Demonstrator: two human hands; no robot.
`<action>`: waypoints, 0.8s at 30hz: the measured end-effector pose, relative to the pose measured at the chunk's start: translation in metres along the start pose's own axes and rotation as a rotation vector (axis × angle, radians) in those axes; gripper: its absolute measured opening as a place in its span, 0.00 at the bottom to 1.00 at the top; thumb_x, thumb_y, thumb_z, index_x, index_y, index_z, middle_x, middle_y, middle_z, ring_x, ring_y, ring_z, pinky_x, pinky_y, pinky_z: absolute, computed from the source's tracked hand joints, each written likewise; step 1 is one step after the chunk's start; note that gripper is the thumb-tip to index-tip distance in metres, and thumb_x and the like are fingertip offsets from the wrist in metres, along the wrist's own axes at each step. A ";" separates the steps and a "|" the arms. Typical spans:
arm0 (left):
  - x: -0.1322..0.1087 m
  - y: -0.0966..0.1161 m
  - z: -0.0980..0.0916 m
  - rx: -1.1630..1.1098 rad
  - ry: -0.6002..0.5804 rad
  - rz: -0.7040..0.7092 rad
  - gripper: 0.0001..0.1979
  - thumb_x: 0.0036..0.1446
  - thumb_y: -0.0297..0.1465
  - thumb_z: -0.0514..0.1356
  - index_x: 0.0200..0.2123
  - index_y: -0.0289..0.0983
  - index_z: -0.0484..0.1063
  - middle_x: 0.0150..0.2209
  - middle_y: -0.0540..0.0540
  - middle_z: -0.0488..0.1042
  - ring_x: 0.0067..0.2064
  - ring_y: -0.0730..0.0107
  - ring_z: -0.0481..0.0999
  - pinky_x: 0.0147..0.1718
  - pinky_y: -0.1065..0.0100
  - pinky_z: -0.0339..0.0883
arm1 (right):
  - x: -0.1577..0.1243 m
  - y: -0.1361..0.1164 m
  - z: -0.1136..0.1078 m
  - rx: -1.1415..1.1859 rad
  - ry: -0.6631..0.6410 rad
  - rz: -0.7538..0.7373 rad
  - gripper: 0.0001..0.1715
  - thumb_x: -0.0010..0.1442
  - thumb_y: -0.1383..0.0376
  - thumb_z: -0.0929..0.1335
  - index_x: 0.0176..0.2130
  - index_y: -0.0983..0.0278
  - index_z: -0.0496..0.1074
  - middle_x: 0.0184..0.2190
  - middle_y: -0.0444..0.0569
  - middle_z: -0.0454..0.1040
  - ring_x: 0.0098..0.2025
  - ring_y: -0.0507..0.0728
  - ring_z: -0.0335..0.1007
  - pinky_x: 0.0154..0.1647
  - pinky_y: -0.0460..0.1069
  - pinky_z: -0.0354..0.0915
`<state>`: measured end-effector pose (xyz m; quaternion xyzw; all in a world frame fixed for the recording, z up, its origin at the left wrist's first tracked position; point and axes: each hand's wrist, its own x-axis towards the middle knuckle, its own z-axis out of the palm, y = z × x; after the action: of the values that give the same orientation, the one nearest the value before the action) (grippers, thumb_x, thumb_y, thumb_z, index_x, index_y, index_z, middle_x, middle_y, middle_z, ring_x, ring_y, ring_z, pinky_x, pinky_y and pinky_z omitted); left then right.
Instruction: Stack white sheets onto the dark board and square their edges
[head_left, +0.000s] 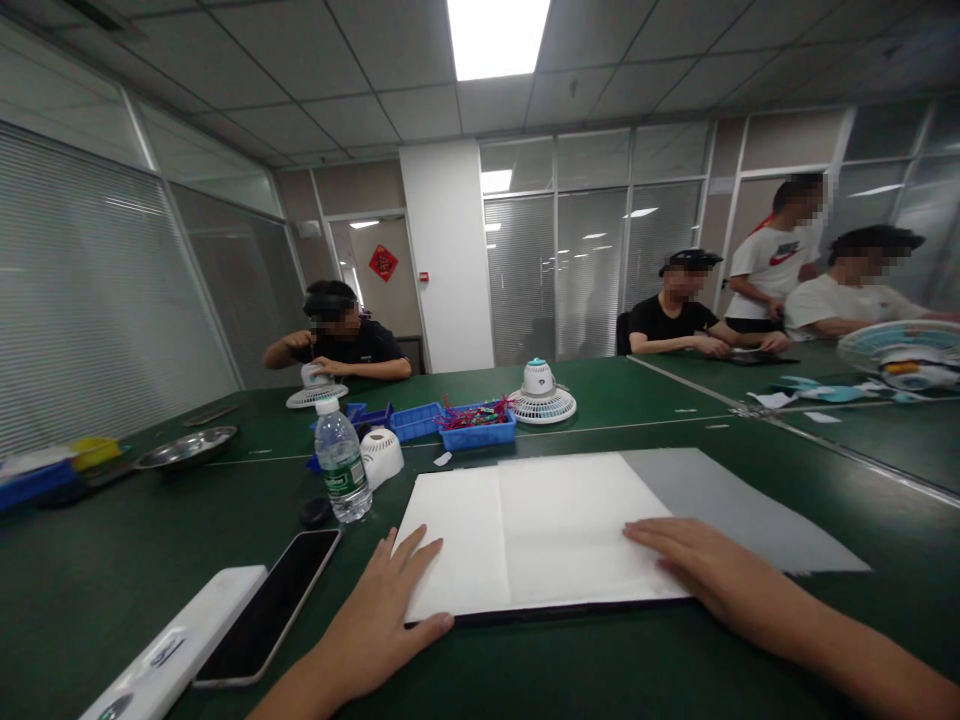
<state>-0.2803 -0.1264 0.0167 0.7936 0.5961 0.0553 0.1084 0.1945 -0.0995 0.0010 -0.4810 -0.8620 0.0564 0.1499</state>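
A blank white sheet with a fold line, perhaps an open notebook [540, 530], lies in front of me with a dark edge showing beneath it. My left hand [394, 595] rests at its lower left corner, fingers spread and the thumb along the near edge. On the right side, my right hand [694, 555] lies flat with its fingertips on the white page. A grey translucent sheet [750, 510] sticks out to the right from behind the page. Neither hand grips anything.
Left of the page stand a water bottle [343, 465], a phone [274, 605] and a long white box [180, 640]. Beyond are a blue tray [480, 435] of coloured wires, a white fan part [541, 395] and a metal dish [187, 447]. Several people are around the green tables.
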 end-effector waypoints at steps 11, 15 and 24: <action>0.003 0.000 0.002 0.028 0.007 0.010 0.45 0.59 0.64 0.53 0.72 0.45 0.54 0.75 0.43 0.43 0.74 0.40 0.38 0.69 0.39 0.41 | 0.002 0.043 0.013 -0.167 0.148 0.376 0.46 0.67 0.40 0.53 0.70 0.64 0.58 0.69 0.55 0.59 0.69 0.67 0.54 0.71 0.64 0.51; 0.003 0.001 0.001 0.022 -0.001 0.007 0.45 0.59 0.64 0.52 0.71 0.45 0.54 0.75 0.43 0.43 0.74 0.40 0.38 0.70 0.40 0.39 | -0.009 0.105 0.012 -0.290 0.162 0.690 0.56 0.63 0.36 0.51 0.67 0.77 0.61 0.64 0.68 0.64 0.66 0.74 0.59 0.66 0.69 0.57; -0.001 -0.007 0.002 -0.014 0.015 0.046 0.48 0.59 0.64 0.52 0.73 0.43 0.50 0.75 0.41 0.43 0.74 0.38 0.37 0.69 0.38 0.40 | -0.010 0.077 0.013 -0.214 0.076 0.734 0.66 0.59 0.29 0.51 0.65 0.81 0.62 0.55 0.72 0.71 0.53 0.74 0.72 0.54 0.69 0.67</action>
<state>-0.2862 -0.1254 0.0128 0.8059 0.5780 0.0681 0.1083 0.2577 -0.0664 -0.0319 -0.7722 -0.6273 -0.0018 0.1006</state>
